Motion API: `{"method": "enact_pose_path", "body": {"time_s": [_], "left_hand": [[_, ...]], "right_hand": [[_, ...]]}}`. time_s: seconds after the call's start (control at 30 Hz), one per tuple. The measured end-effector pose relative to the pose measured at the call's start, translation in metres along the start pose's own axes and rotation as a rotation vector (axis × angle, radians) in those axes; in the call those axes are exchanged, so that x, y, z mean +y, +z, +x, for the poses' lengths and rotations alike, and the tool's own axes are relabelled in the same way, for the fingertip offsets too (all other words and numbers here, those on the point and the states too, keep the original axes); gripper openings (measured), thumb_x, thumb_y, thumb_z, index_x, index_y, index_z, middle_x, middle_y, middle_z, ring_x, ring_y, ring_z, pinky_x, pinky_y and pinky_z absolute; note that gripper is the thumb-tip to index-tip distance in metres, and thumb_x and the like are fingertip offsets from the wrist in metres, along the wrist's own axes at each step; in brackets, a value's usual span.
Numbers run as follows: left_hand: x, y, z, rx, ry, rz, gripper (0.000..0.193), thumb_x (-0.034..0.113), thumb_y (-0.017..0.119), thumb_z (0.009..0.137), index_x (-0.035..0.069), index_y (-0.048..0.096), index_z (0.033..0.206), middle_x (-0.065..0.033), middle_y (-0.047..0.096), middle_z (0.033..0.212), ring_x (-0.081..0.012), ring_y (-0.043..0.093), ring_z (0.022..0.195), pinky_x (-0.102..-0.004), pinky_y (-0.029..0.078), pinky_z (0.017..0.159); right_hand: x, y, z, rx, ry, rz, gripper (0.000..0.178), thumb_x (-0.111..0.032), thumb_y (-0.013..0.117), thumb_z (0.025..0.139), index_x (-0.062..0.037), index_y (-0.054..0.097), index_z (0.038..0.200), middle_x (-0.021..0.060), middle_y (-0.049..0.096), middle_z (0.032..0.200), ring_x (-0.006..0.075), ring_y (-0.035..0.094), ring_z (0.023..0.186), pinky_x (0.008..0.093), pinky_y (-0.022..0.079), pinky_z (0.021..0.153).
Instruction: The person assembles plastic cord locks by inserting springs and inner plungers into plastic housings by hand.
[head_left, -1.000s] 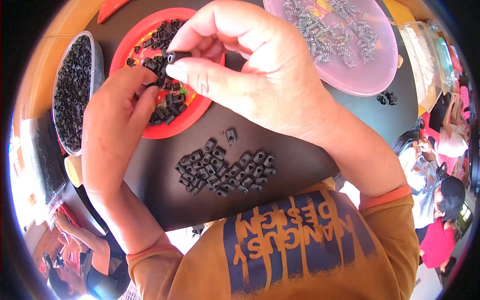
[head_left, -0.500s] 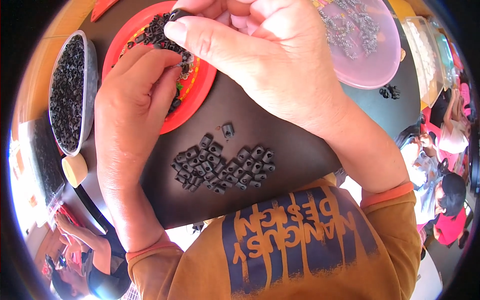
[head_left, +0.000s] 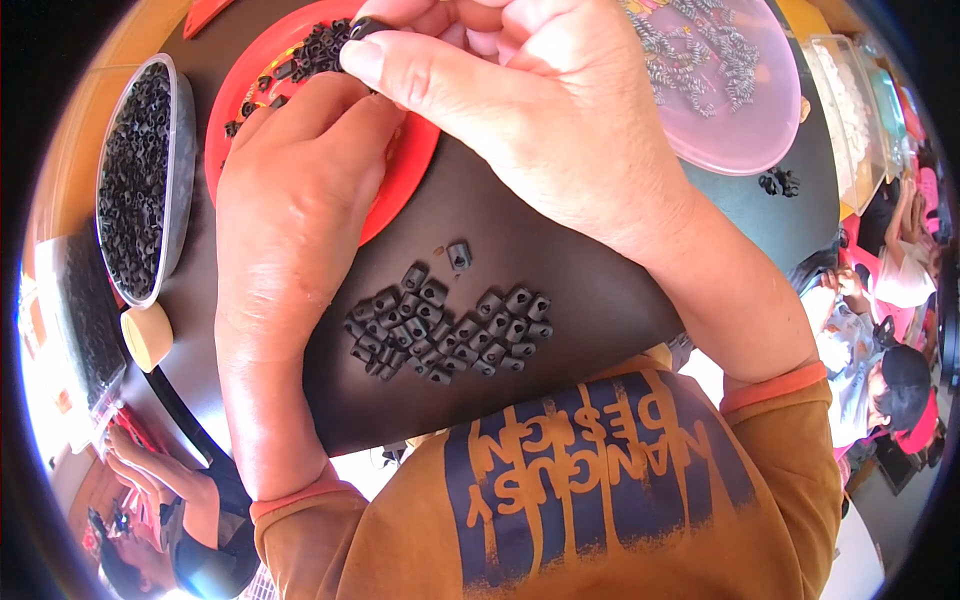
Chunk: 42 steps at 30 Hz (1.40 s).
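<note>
Pinched between thumb and fingers of my right hand (head_left: 545,125), high over the table, is a black plastic cord lock piece (head_left: 368,28); its other fingers curl inward. My left hand (head_left: 290,190) reaches over a red plate (head_left: 405,185), just below the right thumb. Its fingers are closed together, and the fingertips are hidden, so what they hold cannot be seen. Small black plastic parts (head_left: 322,50) are heaped on the plate. On the table between my forearms lies a group of black cord lock pieces (head_left: 445,330) with holes in them, one piece (head_left: 459,256) set apart.
A clear oval tub (head_left: 135,180) of small black parts stands at the left. At the right is a pink translucent bowl (head_left: 740,150) with metal springs (head_left: 705,55), near a few black bits (head_left: 779,182). Other people (head_left: 185,500) sit beyond both table sides.
My left hand has shifted right and up, closer to the right hand, uncovering part of the plate's left side. The right hand still pinches the black piece, nearly in the same place.
</note>
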<state>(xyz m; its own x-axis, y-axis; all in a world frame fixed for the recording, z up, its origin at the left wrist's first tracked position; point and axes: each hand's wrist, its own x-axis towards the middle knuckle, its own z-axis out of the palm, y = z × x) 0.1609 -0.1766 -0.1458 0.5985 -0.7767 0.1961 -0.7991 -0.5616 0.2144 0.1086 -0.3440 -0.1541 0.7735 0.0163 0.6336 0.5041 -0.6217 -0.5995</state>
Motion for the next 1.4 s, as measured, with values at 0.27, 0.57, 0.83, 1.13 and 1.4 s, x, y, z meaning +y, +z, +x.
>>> {"method": "enact_pose_path", "body": {"time_s": [0.27,0.57,0.83,1.13,1.4], "left_hand": [[-0.007,0.001,-0.001,0.009,0.057,0.058,0.019,0.007,0.062,0.079,0.011,0.065,0.098,-0.0065,0.062,0.094,-0.0324,0.061,0.084,-0.0396,0.05,0.074],[-0.014,0.002,-0.002,0.027,0.052,0.069,0.017,0.007,0.062,0.081,0.009,0.065,0.098,-0.0075,0.063,0.096,-0.0325,0.061,0.083,-0.0402,0.05,0.075],[-0.012,0.001,-0.001,0.036,0.037,0.159,0.015,0.009,0.061,0.081,0.009,0.064,0.096,-0.0075,0.064,0.095,-0.0322,0.061,0.082,-0.0413,0.05,0.074],[-0.012,0.0,-0.004,0.162,-0.139,-0.343,0.016,-0.003,0.063,0.082,0.005,0.066,0.096,-0.0032,0.064,0.085,-0.0151,0.061,0.073,-0.025,0.049,0.065],[-0.007,-0.017,-0.005,0.313,-0.43,-1.014,0.024,0.001,0.056,0.093,-0.003,0.062,0.115,-0.0046,0.065,0.098,-0.0035,0.05,0.069,-0.0155,0.041,0.06]], "right_hand": [[-0.001,-0.002,0.0,-0.012,0.028,0.026,0.008,-0.004,0.063,0.091,-0.0014,0.057,0.094,0.0048,0.06,0.083,0.007,0.059,0.07,0.02,0.049,0.062],[-0.003,-0.004,0.0,-0.017,0.033,-0.005,0.008,-0.005,0.062,0.092,-0.0008,0.057,0.095,0.0062,0.061,0.084,0.0091,0.062,0.073,0.0205,0.051,0.064],[-0.002,-0.006,-0.001,-0.019,0.023,-0.015,0.008,-0.005,0.062,0.092,-0.0006,0.057,0.096,0.0064,0.061,0.084,0.0091,0.062,0.074,0.0208,0.051,0.065],[-0.006,-0.003,-0.001,-0.04,0.05,-0.023,0.008,-0.005,0.062,0.092,-0.0009,0.057,0.097,0.0059,0.061,0.084,0.0087,0.061,0.074,0.0207,0.051,0.065],[-0.012,0.002,0.001,-0.124,0.075,0.007,0.012,0.0,0.062,0.091,0.0005,0.056,0.102,0.0055,0.061,0.086,0.0074,0.059,0.076,0.0212,0.051,0.068]]}}
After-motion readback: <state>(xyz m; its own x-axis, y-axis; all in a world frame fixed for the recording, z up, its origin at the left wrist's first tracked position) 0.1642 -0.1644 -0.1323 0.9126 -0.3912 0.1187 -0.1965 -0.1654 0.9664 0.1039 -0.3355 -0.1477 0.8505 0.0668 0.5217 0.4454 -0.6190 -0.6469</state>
